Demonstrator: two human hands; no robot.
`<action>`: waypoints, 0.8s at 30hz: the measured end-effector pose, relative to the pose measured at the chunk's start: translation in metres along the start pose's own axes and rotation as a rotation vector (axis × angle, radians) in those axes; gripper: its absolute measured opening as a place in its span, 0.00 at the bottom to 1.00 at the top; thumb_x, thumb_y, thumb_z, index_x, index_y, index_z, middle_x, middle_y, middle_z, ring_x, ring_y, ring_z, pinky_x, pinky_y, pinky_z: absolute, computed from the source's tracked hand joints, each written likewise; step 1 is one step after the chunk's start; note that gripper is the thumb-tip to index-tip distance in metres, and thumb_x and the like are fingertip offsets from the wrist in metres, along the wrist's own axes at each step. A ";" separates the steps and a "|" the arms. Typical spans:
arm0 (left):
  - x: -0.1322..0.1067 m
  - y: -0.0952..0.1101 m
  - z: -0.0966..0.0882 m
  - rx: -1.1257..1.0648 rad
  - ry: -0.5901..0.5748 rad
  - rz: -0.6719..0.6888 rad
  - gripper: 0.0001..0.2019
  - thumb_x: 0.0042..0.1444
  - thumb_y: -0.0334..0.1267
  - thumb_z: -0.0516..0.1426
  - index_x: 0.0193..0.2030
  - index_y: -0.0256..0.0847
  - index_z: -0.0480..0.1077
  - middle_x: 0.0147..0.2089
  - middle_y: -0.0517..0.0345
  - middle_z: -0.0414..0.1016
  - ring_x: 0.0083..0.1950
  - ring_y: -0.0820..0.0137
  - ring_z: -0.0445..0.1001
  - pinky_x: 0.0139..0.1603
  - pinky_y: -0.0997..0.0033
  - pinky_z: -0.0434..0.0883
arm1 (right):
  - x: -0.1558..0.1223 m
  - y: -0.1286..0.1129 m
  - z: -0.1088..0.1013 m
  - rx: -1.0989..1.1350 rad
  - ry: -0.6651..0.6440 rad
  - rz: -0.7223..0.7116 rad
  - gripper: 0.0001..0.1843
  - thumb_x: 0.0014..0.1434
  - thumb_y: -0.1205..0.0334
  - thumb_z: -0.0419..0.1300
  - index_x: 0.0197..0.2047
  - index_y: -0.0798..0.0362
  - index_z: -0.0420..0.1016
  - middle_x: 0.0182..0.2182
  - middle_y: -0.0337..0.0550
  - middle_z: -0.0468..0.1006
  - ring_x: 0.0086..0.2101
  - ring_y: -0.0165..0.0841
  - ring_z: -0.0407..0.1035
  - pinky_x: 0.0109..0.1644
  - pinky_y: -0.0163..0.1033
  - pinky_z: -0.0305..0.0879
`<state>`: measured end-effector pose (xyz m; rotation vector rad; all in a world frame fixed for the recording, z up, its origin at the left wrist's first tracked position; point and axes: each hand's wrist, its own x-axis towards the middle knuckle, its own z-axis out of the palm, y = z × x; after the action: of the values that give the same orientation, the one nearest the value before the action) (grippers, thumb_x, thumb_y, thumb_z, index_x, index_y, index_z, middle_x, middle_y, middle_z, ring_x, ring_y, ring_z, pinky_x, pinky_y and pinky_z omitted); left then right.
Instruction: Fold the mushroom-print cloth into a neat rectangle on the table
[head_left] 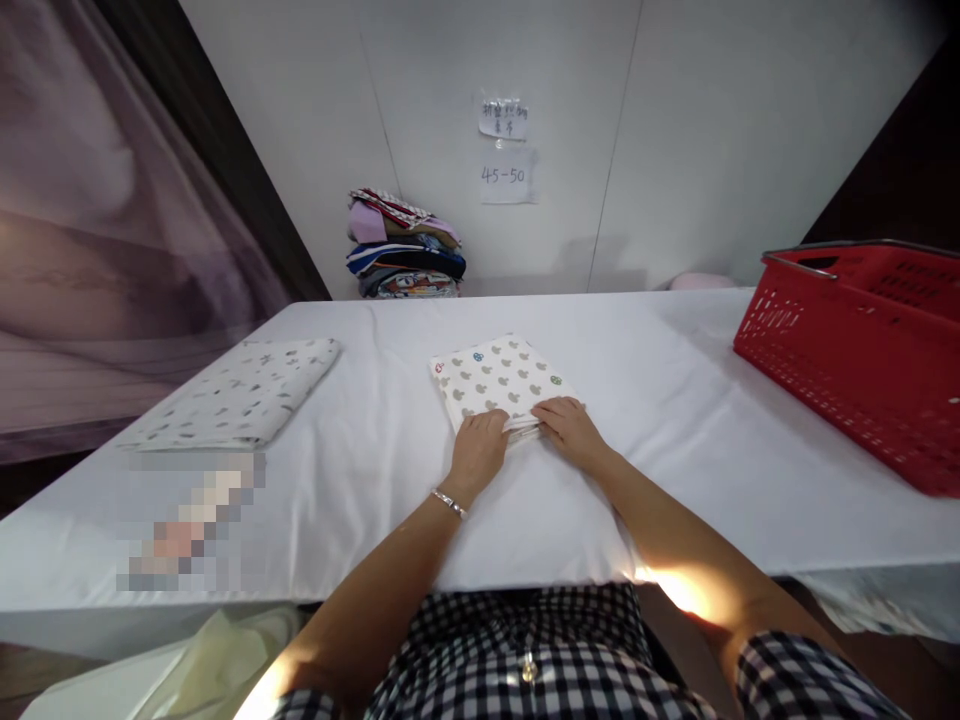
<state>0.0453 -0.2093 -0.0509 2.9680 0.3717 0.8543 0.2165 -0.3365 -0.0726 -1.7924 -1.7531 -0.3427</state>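
Note:
A folded white cloth with grey shapes (496, 378) lies in the middle of the white table (675, 400). My left hand (478, 452), with a bracelet on the wrist, grips the cloth's near edge with curled fingers. My right hand (568, 427) rests on the same near edge beside it, fingers bent over the fold. Both hands almost touch each other.
A second folded patterned cloth (240, 392) lies at the table's left. A red plastic basket (862, 345) stands at the right edge. A stack of folded clothes (403, 250) sits against the far wall under two paper notes (506, 150). A blurred patch covers the near left.

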 end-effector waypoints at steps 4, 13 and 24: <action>0.001 -0.007 -0.007 -0.014 -0.035 -0.024 0.09 0.61 0.35 0.51 0.45 0.40 0.69 0.41 0.53 0.75 0.44 0.63 0.71 0.43 0.63 0.65 | 0.002 -0.002 -0.001 0.031 -0.001 0.018 0.14 0.64 0.65 0.49 0.50 0.51 0.70 0.46 0.47 0.75 0.45 0.37 0.66 0.50 0.47 0.57; -0.001 -0.013 -0.007 0.056 -0.078 0.027 0.13 0.58 0.27 0.50 0.44 0.41 0.72 0.42 0.53 0.76 0.44 0.64 0.70 0.42 0.63 0.65 | 0.005 -0.008 0.000 -0.004 0.022 0.036 0.14 0.63 0.67 0.49 0.49 0.51 0.71 0.44 0.46 0.76 0.45 0.37 0.67 0.50 0.46 0.58; -0.003 -0.017 -0.010 0.006 -0.026 0.098 0.13 0.59 0.28 0.50 0.42 0.44 0.73 0.42 0.54 0.76 0.47 0.64 0.70 0.46 0.60 0.64 | 0.006 -0.012 -0.002 -0.033 0.018 0.021 0.15 0.64 0.67 0.49 0.49 0.51 0.72 0.48 0.46 0.75 0.49 0.36 0.66 0.52 0.46 0.57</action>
<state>0.0338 -0.1938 -0.0453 3.0219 0.2292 0.8238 0.2060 -0.3329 -0.0650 -1.8244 -1.7247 -0.3803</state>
